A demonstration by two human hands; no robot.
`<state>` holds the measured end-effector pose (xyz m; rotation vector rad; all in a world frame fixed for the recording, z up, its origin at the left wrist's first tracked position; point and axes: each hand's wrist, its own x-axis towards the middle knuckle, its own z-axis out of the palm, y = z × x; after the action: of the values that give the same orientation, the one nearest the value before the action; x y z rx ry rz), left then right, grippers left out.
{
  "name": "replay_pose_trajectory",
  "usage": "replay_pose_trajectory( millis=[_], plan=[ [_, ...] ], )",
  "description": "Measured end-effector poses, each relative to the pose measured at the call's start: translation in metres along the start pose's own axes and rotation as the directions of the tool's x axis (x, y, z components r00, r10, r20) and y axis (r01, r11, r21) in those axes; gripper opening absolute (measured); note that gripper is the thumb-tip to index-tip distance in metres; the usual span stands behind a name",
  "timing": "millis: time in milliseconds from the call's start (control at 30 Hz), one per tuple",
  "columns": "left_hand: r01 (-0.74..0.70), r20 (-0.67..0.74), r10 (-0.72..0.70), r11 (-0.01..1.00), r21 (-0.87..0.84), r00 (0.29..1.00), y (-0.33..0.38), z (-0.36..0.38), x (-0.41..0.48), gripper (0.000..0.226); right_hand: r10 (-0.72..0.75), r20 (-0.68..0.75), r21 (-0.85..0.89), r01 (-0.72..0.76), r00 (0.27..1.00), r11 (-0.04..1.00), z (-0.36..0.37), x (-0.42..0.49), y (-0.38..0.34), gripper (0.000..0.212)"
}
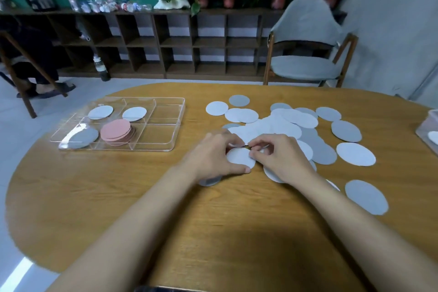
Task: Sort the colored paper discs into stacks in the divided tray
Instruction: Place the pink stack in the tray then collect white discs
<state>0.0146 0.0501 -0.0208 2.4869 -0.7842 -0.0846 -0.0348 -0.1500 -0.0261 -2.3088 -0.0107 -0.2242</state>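
Observation:
A clear divided tray (175, 123) lies on the wooden table at the left. It holds a stack of pink discs (116, 129), a grey disc (83, 137) and two white discs (100, 112) (134, 114) in separate compartments. Right of it spreads a loose pile of white and grey paper discs (284, 125). At the pile's near edge my left hand (211, 159) grips a white disc (239, 159) between thumb and fingers. My right hand (282, 156) pinches the same disc's right edge. Another white disc lies partly hidden under my right hand.
A grey disc (366, 197) and a white disc (355, 154) lie apart on the right. A clear container (429, 125) sits at the table's right edge. A grey chair (305, 54) and low shelves stand behind the table.

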Motion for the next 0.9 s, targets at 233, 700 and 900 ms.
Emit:
replay_pose_trajectory(
  millis=[233, 700, 900],
  plan=[
    [-0.196, -0.084, 0.208, 0.972, 0.131, 0.974, 0.002, 0.002, 0.007, 0.033, -0.028, 0.051, 0.006, 0.028, 0.998, 1.0, -0.014, -0.007, 0.007, 0.031],
    [-0.126, -0.337, 0.052, 0.971, -0.204, 0.94, 0.002, 0.014, 0.022, 0.016, 0.047, -0.132, 0.205, -0.019, 0.99, 0.979, -0.027, 0.005, 0.025, 0.006],
    [-0.036, -0.11, 0.034, 0.999, -0.013, 0.993, -0.002, 0.017, 0.043, 0.05, 0.158, -0.177, 0.236, -0.114, 0.971, 0.965, -0.034, 0.004, 0.035, 0.008]
  ],
)
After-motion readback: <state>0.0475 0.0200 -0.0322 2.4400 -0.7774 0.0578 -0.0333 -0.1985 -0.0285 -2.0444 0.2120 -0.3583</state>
